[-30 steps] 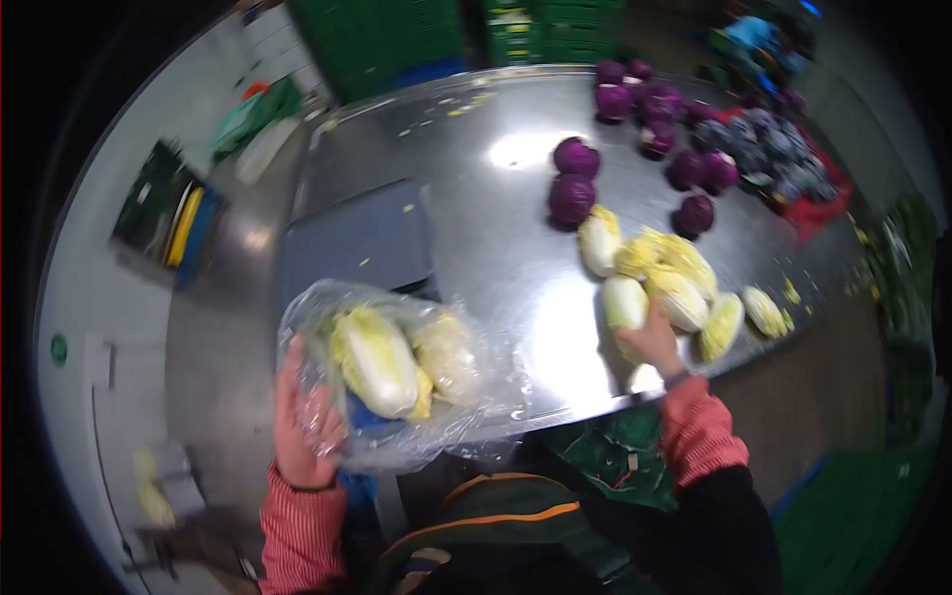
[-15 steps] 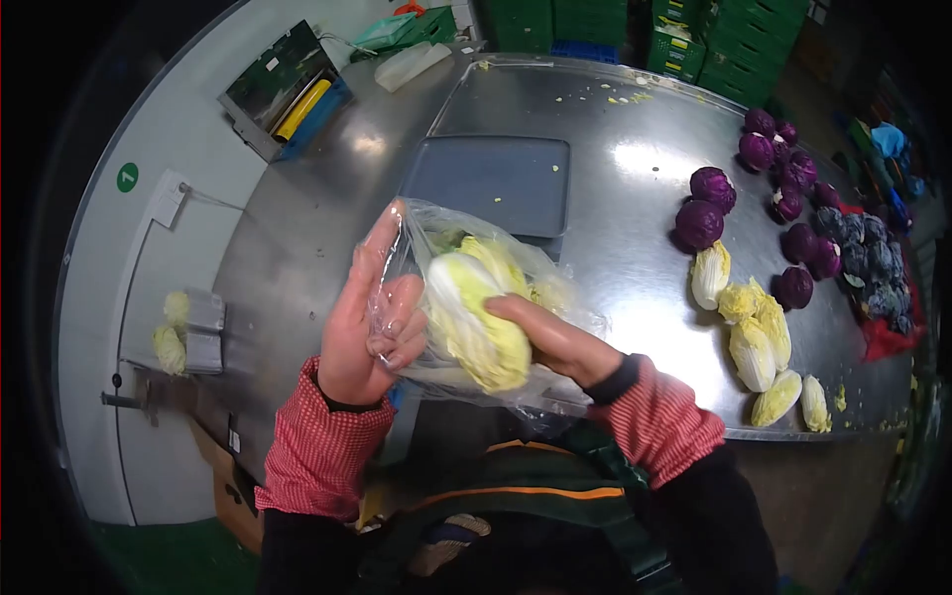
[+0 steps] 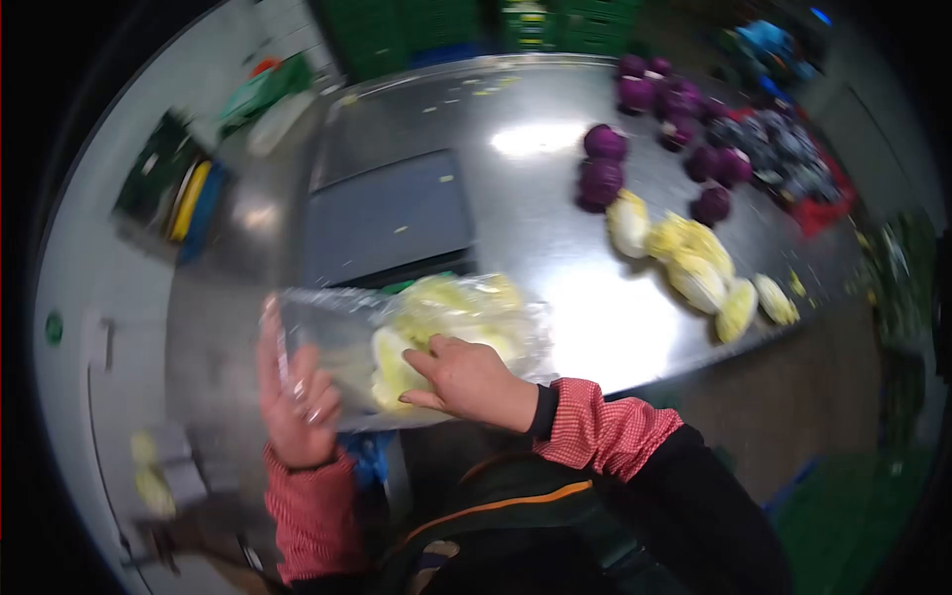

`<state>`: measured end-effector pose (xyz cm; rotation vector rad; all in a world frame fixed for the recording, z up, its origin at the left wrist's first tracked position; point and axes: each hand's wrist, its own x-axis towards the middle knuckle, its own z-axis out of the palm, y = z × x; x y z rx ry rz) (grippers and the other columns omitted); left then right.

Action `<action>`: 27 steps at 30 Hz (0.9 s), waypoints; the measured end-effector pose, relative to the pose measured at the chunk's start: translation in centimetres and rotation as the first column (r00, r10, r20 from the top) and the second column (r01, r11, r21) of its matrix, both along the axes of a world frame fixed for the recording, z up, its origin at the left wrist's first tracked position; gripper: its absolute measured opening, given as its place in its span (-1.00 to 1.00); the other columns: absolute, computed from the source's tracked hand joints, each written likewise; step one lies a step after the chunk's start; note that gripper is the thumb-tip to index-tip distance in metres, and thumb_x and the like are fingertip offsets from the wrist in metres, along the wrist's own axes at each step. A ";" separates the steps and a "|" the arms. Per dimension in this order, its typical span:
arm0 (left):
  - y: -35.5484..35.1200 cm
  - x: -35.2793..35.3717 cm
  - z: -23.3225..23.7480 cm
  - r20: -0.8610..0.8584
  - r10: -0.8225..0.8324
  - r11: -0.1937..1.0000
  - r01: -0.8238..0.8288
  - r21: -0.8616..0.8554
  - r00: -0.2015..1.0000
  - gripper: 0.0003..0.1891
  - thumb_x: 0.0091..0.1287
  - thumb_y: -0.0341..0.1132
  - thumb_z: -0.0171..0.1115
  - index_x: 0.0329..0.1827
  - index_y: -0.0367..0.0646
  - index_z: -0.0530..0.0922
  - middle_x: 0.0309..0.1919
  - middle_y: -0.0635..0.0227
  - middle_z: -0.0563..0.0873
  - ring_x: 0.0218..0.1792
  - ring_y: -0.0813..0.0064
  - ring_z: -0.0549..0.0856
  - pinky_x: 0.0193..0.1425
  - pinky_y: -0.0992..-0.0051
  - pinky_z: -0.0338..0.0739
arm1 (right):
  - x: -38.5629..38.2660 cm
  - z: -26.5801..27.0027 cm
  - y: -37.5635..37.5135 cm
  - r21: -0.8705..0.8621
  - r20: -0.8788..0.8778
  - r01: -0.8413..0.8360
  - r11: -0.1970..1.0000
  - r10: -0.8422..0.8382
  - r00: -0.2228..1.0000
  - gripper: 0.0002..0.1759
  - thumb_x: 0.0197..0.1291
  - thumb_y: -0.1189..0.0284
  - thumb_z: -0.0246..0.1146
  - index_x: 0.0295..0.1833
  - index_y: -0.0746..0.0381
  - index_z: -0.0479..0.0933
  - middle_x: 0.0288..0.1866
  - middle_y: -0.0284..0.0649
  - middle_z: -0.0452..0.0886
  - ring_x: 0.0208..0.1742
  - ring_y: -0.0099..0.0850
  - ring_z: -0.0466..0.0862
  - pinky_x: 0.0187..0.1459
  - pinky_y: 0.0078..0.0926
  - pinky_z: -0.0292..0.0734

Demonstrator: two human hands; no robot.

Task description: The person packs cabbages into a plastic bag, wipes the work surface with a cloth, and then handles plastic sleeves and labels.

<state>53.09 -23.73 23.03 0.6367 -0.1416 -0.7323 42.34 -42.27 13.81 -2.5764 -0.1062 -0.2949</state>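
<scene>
Left hand [image 3: 297,407] is spreading its fingers at the mouth of the clear bag [image 3: 342,332], one finger reaching up along the film. I'm seeing the bagged cabbages [image 3: 451,312] lying by the front edge of the table [image 3: 540,228], just before the tray [image 3: 382,223]. Right hand [image 3: 471,382], fingers parted, is reaching over them; I cannot tell how firmly it is touching. Loose cabbages [image 3: 694,281] are lying toward the front right corner, and red cabbages [image 3: 602,180] are sitting behind them, toward the far right.
</scene>
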 end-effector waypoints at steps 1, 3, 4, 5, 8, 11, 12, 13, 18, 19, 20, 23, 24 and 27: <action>0.1 0.2 -0.3 -0.002 0.003 1.000 -0.003 -0.003 1.000 -0.51 0.64 -0.08 -0.28 0.61 0.30 0.01 -0.57 0.49 0.27 -0.72 0.73 0.14 -0.70 0.71 0.17 | -1.0 -0.3 -2.2 0.052 0.090 0.124 0.991 -0.129 0.988 -0.44 0.18 0.00 0.32 0.10 0.20 0.53 -0.20 -0.01 0.62 -0.23 -0.03 0.67 -0.24 -0.22 0.60; 0.0 -0.3 -1.2 -0.043 0.032 0.999 -0.030 0.037 0.999 -0.52 0.64 -0.08 -0.28 0.60 0.30 0.05 -0.58 0.49 0.29 -0.74 0.74 0.14 -0.73 0.72 0.14 | -3.4 -1.9 -7.7 0.172 0.270 0.295 0.940 -0.333 0.904 -0.45 0.14 0.04 0.38 0.11 0.17 0.52 -0.22 -0.06 0.62 -0.26 -0.03 0.65 -0.23 -0.22 0.59; -0.1 -0.4 -1.6 -0.054 0.060 0.996 -0.057 0.061 0.997 -0.52 0.64 -0.08 -0.28 0.59 0.29 0.07 -0.59 0.49 0.30 -0.74 0.74 0.15 -0.74 0.72 0.13 | -4.8 -3.2 -11.6 0.101 0.253 0.445 0.890 -0.456 0.853 -0.46 0.11 0.04 0.39 0.04 0.21 0.53 -0.21 -0.04 0.62 -0.22 -0.04 0.65 -0.20 -0.21 0.59; -0.2 -0.5 -1.8 -0.050 0.045 0.996 -0.041 0.073 0.998 -0.52 0.64 -0.08 -0.27 0.60 0.28 0.06 -0.59 0.49 0.28 -0.74 0.74 0.13 -0.74 0.72 0.12 | -6.6 -4.3 -15.9 0.032 0.244 0.577 0.816 -0.566 0.788 -0.46 0.08 0.03 0.40 -0.03 0.25 0.54 -0.20 -0.01 0.62 -0.18 -0.04 0.66 -0.17 -0.20 0.59; -1.0 -1.4 -2.5 -0.040 0.050 0.992 -0.045 0.115 0.998 -0.50 0.65 -0.08 -0.26 0.60 0.21 0.04 -0.61 0.49 0.24 -0.73 0.73 0.10 -0.73 0.72 0.11 | -13.6 -6.0 -28.1 -0.495 -0.155 0.661 0.564 -0.806 0.572 -0.31 -0.12 0.02 0.53 0.00 0.27 0.50 -0.17 -0.02 0.62 -0.13 -0.16 0.66 -0.15 -0.25 0.59; -2.8 -2.3 -3.2 -0.035 0.079 0.986 -0.073 0.149 0.996 -0.52 0.65 -0.09 -0.25 0.59 0.17 0.09 -0.60 0.51 0.25 -0.74 0.74 0.13 -0.73 0.72 0.13 | -20.4 -10.2 -35.5 -0.628 -0.069 0.625 0.464 -0.833 0.549 -0.10 -0.23 0.17 0.53 0.26 0.33 0.39 -0.19 0.06 0.56 -0.17 -0.06 0.62 -0.13 -0.16 0.56; -3.5 -2.6 -3.4 -0.045 0.064 0.987 -0.057 0.149 0.997 -0.53 0.65 -0.10 -0.25 0.58 0.16 0.11 -0.60 0.52 0.26 -0.74 0.75 0.14 -0.73 0.72 0.13 | -21.3 -10.7 -36.2 -0.583 -0.089 0.645 0.495 -0.827 0.555 -0.03 -0.25 0.17 0.54 0.32 0.30 0.33 -0.16 0.08 0.54 -0.12 -0.01 0.60 -0.10 -0.12 0.54; -4.1 -2.8 -3.7 -0.054 0.056 0.987 -0.047 0.153 0.997 -0.53 0.64 -0.10 -0.25 0.57 0.15 0.13 -0.61 0.53 0.26 -0.74 0.75 0.15 -0.73 0.73 0.14 | -22.0 -11.4 -36.4 -0.534 -0.111 0.659 0.530 -0.817 0.566 0.04 -0.26 0.17 0.54 0.38 0.28 0.27 -0.14 0.11 0.53 -0.07 0.04 0.58 -0.06 -0.08 0.53; -6.9 -4.2 -3.4 -0.005 0.126 0.929 -0.116 0.353 0.992 -0.56 0.64 -0.14 -0.22 0.54 0.12 0.19 -0.63 0.58 0.26 -0.74 0.77 0.18 -0.72 0.74 0.16 | -22.7 -12.9 -35.4 -0.144 -0.051 0.747 0.649 -0.759 0.650 -0.01 -0.14 0.19 0.45 0.41 0.33 0.21 0.06 0.13 0.54 0.11 0.07 0.55 0.15 -0.08 0.46; -7.3 -4.3 -3.0 0.013 0.124 0.911 -0.120 0.395 0.992 -0.56 0.64 -0.15 -0.21 0.54 0.12 0.19 -0.64 0.58 0.25 -0.74 0.78 0.18 -0.71 0.74 0.16 | -22.3 -12.1 -34.3 0.152 -0.236 0.794 0.588 -0.759 0.607 -0.08 -0.05 0.22 0.44 0.39 0.35 0.20 0.17 0.09 0.51 0.22 0.01 0.52 0.24 -0.16 0.43; -7.6 -4.4 -2.6 0.005 0.131 0.906 -0.121 0.406 0.991 -0.55 0.64 -0.14 -0.21 0.55 0.13 0.17 -0.65 0.58 0.25 -0.75 0.77 0.18 -0.71 0.73 0.16 | -22.2 -13.0 -34.2 0.489 -0.376 0.717 0.497 -0.621 0.687 -0.11 0.03 0.25 0.42 0.41 0.35 0.18 0.23 -0.02 0.49 0.24 -0.15 0.52 0.25 -0.26 0.43; -7.3 -4.4 -1.8 0.062 0.097 0.909 -0.114 0.402 0.993 -0.52 0.63 -0.11 -0.20 0.57 0.13 0.14 -0.65 0.59 0.25 -0.72 0.77 0.19 -0.68 0.73 0.15 | -18.8 -6.3 -27.4 0.851 -0.383 0.411 0.327 -0.151 0.912 -0.05 0.09 0.15 0.40 0.48 0.33 0.12 0.32 -0.09 0.43 0.29 -0.28 0.49 0.29 -0.32 0.42; -7.1 -4.3 -1.5 0.093 0.067 0.914 -0.099 0.394 0.993 -0.51 0.63 -0.09 -0.20 0.57 0.12 0.13 -0.64 0.59 0.24 -0.71 0.77 0.20 -0.67 0.72 0.15 | -17.0 -3.1 -24.9 0.901 -0.371 0.342 0.267 0.062 0.927 0.03 0.08 0.09 0.40 0.52 0.33 0.08 0.37 -0.06 0.41 0.32 -0.28 0.48 0.32 -0.32 0.40; -6.6 -4.2 0.4 0.120 0.098 0.939 -0.132 0.319 0.988 -0.50 0.64 -0.07 -0.24 0.60 0.26 0.04 -0.64 0.53 0.27 -0.76 0.76 0.16 -0.71 0.72 0.14 | -11.2 -1.6 -18.2 0.978 -0.199 0.206 0.042 0.506 0.840 -0.03 0.19 0.20 0.31 0.58 0.32 -0.02 0.46 -0.08 0.32 0.43 -0.30 0.38 0.41 -0.36 0.29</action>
